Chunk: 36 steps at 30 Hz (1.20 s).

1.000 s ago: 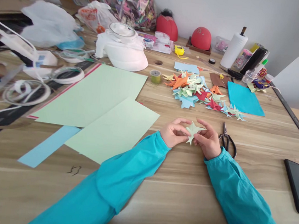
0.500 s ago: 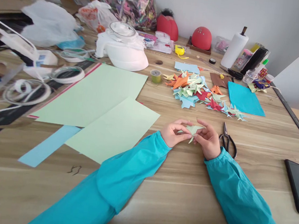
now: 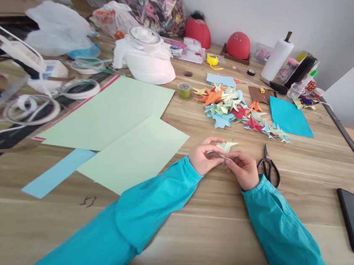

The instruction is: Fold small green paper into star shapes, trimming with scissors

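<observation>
Between my two hands is a pale green folded paper piece (image 3: 226,146), its pointed tips showing above and between the fingers. My left hand (image 3: 205,155) pinches it from the left with thumb and fingers. From the right, my right hand (image 3: 243,168) pinches its lower part, fingertips meeting those of the left. Part of the folded paper is hidden behind the fingers. Black-handled scissors (image 3: 268,167) lie just right of my right hand. Beyond the hands is a pile of folded paper pieces (image 3: 230,104) in green, orange, red, blue and yellow.
Green paper sheets (image 3: 137,153) and a blue paper strip (image 3: 55,174) lie at left. A thread spool (image 3: 184,91) stands near the pile. A turquoise square (image 3: 290,117) lies behind the scissors, a phone (image 3: 353,220) at the right edge. Cables and bags crowd the back left.
The folded paper has turned in my fingers; its point now sticks up to the right. My right hand's index finger has come down and its fingertips have closed in toward the left hand.
</observation>
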Each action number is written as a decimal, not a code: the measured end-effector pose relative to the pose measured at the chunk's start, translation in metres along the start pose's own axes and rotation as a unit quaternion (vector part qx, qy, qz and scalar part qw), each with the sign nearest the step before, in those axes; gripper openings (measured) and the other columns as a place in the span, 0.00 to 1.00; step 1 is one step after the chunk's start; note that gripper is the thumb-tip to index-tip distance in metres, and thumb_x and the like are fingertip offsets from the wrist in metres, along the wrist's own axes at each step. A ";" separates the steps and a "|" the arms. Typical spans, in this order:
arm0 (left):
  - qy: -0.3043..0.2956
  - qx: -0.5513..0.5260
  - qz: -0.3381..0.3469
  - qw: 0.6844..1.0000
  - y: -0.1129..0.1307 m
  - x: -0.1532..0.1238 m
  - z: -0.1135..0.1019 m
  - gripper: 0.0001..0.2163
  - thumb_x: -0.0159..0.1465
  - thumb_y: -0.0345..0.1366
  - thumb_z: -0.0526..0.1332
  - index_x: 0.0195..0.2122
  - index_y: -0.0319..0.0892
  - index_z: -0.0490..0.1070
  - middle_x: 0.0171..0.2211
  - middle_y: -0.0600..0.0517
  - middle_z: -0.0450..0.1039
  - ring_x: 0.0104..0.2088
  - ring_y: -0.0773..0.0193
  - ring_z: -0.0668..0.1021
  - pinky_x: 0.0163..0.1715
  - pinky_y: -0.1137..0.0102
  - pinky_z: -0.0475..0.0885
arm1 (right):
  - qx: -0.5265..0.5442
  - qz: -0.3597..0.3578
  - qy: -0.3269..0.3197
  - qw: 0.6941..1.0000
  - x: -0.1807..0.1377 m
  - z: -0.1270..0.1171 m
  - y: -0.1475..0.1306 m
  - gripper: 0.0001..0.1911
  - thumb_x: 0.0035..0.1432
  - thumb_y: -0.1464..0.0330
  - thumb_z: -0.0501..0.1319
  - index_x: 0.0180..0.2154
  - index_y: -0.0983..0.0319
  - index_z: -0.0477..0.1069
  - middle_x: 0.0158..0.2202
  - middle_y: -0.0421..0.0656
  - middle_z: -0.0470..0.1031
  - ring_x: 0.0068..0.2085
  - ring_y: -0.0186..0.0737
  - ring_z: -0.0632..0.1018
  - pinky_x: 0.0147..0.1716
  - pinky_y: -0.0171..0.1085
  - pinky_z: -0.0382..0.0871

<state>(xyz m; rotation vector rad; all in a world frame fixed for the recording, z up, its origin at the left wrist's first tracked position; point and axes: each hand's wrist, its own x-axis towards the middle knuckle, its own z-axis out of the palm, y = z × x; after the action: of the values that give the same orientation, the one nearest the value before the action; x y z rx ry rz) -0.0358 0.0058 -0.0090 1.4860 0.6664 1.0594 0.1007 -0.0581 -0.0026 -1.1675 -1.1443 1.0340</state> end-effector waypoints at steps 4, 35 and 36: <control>0.014 -0.062 -0.028 0.998 0.003 0.000 0.002 0.15 0.43 0.33 0.69 0.33 0.37 0.72 0.49 0.43 0.62 0.38 0.60 0.75 0.33 0.67 0.74 | 0.007 0.005 0.021 1.000 0.001 0.000 0.001 0.11 0.45 0.62 0.65 0.30 0.62 0.72 0.18 0.38 0.70 0.19 0.31 0.70 0.19 0.33 0.65; -0.029 -0.117 -0.159 0.980 0.003 0.004 0.002 0.14 0.43 0.38 0.68 0.29 0.35 0.73 0.19 0.50 0.74 0.22 0.61 0.77 0.27 0.66 0.74 | 0.003 0.008 0.053 0.999 0.002 -0.004 -0.002 0.12 0.43 0.62 0.67 0.27 0.62 0.68 0.22 0.39 0.72 0.23 0.33 0.71 0.21 0.33 0.67; -0.027 -0.113 -0.158 0.981 0.002 0.004 0.002 0.14 0.44 0.38 0.68 0.29 0.36 0.73 0.19 0.50 0.74 0.22 0.62 0.77 0.27 0.66 0.74 | 0.001 0.009 0.054 0.998 0.003 -0.004 -0.003 0.12 0.43 0.62 0.67 0.26 0.62 0.68 0.21 0.39 0.72 0.23 0.33 0.71 0.21 0.33 0.66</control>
<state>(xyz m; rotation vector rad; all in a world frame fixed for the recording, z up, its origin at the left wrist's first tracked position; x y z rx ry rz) -0.0324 0.0076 -0.0059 1.1643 0.6920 0.8171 0.1048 -0.0564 0.0001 -1.2207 -1.0493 0.9739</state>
